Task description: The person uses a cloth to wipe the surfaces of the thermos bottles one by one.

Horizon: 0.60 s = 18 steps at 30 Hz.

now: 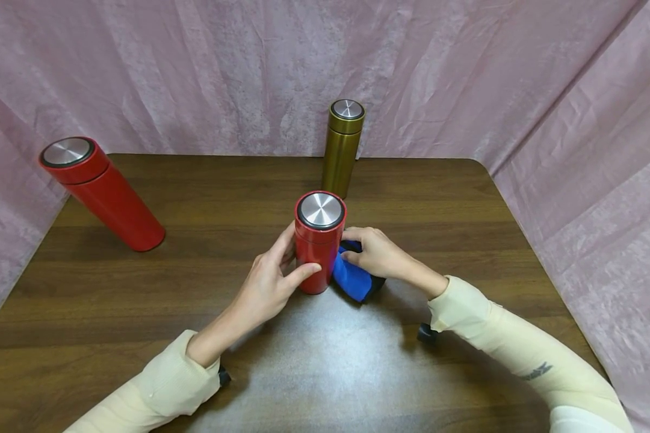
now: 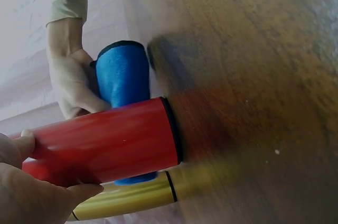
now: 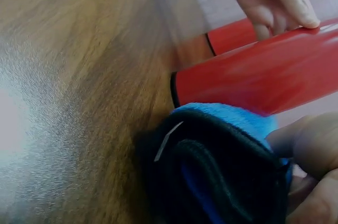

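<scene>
Holding 1 btl (image 1: pixel 321 248) of 3, 1 cloth (image 1: pixel 353 279)

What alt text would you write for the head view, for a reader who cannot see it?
A person's left hand grips an upright red bottle on a wooden table, while the right hand holds a blue cloth beside it. A second red bottle stands farther left, and a gold bottle stands behind, before pink curtains.
</scene>
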Available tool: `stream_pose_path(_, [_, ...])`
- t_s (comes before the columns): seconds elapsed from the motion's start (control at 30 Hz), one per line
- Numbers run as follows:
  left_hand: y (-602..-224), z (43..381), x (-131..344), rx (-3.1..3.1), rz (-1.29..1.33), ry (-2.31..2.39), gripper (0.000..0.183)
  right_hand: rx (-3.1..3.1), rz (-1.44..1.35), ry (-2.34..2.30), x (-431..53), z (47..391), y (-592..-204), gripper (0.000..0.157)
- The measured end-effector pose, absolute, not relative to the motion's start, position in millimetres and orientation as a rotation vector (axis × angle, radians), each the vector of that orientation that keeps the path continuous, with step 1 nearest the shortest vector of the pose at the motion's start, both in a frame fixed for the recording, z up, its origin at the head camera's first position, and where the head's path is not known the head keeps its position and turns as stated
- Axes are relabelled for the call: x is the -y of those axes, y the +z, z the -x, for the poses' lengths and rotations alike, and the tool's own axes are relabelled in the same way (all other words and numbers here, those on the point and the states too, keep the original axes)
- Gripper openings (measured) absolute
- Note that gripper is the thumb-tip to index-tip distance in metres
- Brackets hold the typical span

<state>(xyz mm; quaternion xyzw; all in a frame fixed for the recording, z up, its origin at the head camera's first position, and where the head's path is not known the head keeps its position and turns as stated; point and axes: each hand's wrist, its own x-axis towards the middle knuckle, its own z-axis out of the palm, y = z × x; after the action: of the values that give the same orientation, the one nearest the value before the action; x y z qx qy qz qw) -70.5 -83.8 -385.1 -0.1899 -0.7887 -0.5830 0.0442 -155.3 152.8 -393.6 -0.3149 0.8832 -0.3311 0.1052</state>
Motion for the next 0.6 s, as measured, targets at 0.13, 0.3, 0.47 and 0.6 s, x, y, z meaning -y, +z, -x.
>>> stream_pose_path(0.13, [-385.4, 70.7, 83.3, 2.41, 0.577, -1.775, 0.082, -2.6, 0.901, -0.825, -149.2, 157.0, -389.8, 0.034])
stream_pose_path(0.3, [-385.5, 70.2, 83.0, 2.415, 0.579, -1.769, 0.081, -2.637, 0.936, -0.825, -148.6, 152.9, -371.6, 0.031])
stream_pose_path(0.47, [-384.8, 69.9, 83.3, 2.413, 0.573, -1.768, 0.081, -2.67, 1.038, -0.947, -152.0, 143.8, -350.2, 0.03])
stream_pose_path(0.6, [-385.7, 70.2, 83.4, 2.426, 0.582, -1.763, 0.081, -2.683, 1.048, -1.058, -156.3, 139.1, -336.9, 0.032])
